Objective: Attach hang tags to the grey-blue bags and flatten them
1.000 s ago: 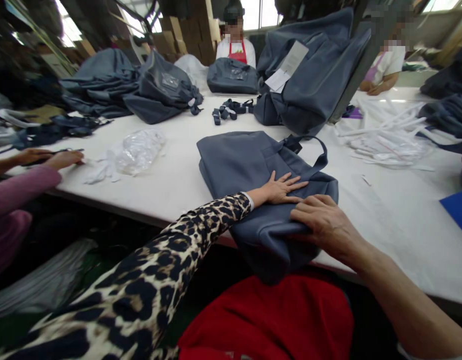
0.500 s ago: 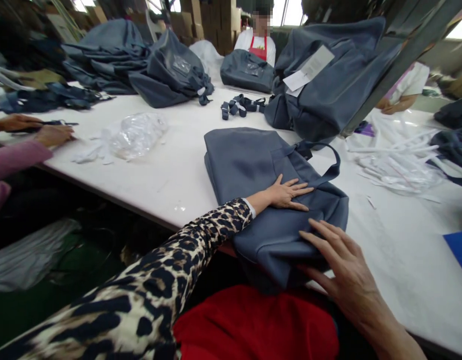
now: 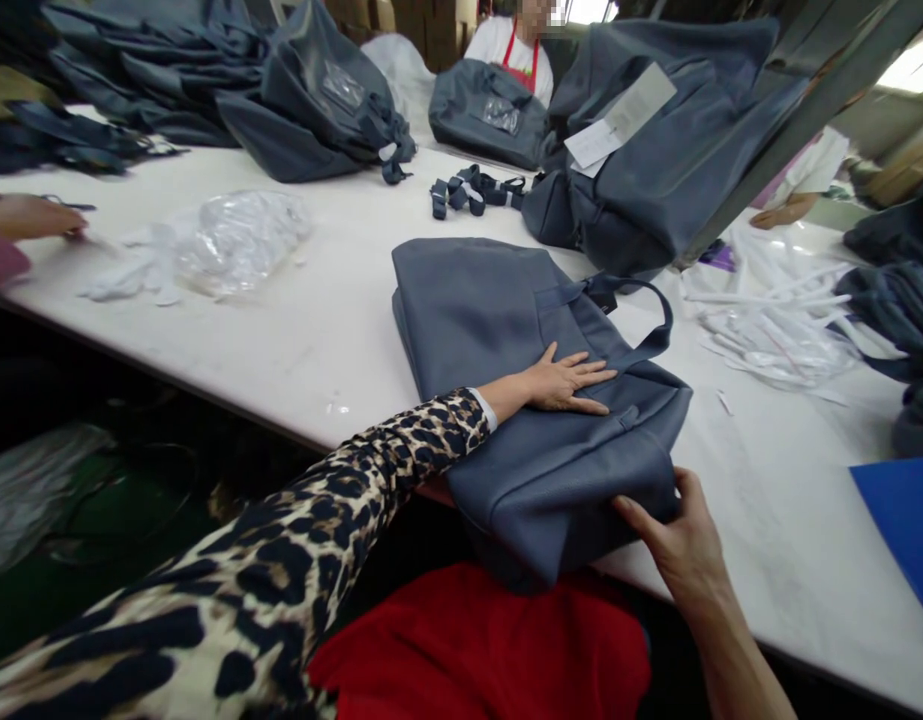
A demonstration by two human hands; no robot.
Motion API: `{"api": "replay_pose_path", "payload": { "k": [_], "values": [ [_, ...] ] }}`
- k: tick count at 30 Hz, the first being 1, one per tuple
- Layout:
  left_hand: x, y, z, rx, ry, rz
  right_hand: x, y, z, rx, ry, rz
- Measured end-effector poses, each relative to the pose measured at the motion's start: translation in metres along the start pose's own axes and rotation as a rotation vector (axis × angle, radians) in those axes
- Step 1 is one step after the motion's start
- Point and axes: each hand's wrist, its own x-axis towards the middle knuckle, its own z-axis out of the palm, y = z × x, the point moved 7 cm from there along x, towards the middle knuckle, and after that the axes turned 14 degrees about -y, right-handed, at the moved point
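Observation:
A grey-blue handbag (image 3: 491, 320) lies flat on the white table (image 3: 333, 340), its near end hanging over the front edge above my red apron (image 3: 491, 640). My left hand (image 3: 566, 382), in a leopard-print sleeve, rests flat on the bag's top with fingers stretched out, close to the carry handle (image 3: 641, 300). My right hand (image 3: 678, 545) grips the bag's near right corner, thumb on the side and fingers curled under it.
A crumpled clear plastic bag (image 3: 236, 235) and a co-worker's hand (image 3: 26, 215) are at the left. Dark straps (image 3: 468, 190) and a large tagged bag (image 3: 671, 150) lie behind. White strips (image 3: 776, 320) and a blue sheet (image 3: 903, 510) are at the right.
My right hand slid off the bag's top to its near right corner and closed on it. My left hand stayed flat on the bag. The view tilted down.

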Motion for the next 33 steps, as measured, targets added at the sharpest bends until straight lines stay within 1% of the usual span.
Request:
{"api": "replay_pose_path", "payload": {
  "k": [2,3,7,9,12,15,18,20,24,26,28,30,32,33],
  "values": [
    [0.001,-0.003,0.001,-0.007,0.009,0.013,0.001,0.004,-0.005,0.036,-0.005,0.035],
    [0.002,-0.004,0.001,-0.015,0.016,0.022,0.002,0.008,-0.008,0.098,-0.018,0.033],
    [0.001,-0.009,0.001,-0.028,0.044,0.054,0.001,0.035,-0.012,0.487,-0.069,-0.012],
    [-0.001,-0.01,0.001,-0.014,0.044,0.066,-0.003,0.053,-0.007,0.625,-0.081,0.014],
    [-0.004,-0.007,-0.001,-0.007,0.043,0.109,-0.014,0.078,0.0,0.734,-0.07,0.104],
    [-0.006,-0.004,-0.004,-0.016,0.038,0.136,-0.021,0.092,0.0,0.799,-0.028,0.135],
    [-0.004,-0.007,-0.002,-0.004,0.023,0.127,-0.02,0.096,-0.002,0.765,-0.014,0.159],
    [-0.001,-0.011,-0.001,0.003,0.031,0.128,-0.018,0.093,-0.001,0.711,-0.016,0.166],
    [0.0,-0.009,-0.004,0.048,0.097,0.133,-0.019,0.077,0.006,0.597,-0.002,0.151],
    [-0.007,0.0,-0.007,0.103,0.1,0.079,-0.02,0.066,0.009,0.512,-0.007,0.137],
    [-0.025,0.01,-0.008,0.134,0.06,-0.022,-0.021,0.056,0.01,0.443,-0.013,0.117],
    [-0.052,0.022,0.0,0.082,-0.017,-0.089,-0.025,0.051,0.012,0.405,-0.022,0.108],
    [-0.083,0.035,0.013,-0.017,-0.073,-0.093,-0.029,0.048,0.018,0.418,-0.061,0.099],
    [-0.097,0.041,0.02,-0.057,-0.079,-0.079,-0.031,0.046,0.023,0.437,-0.096,0.091]
  ]
}}
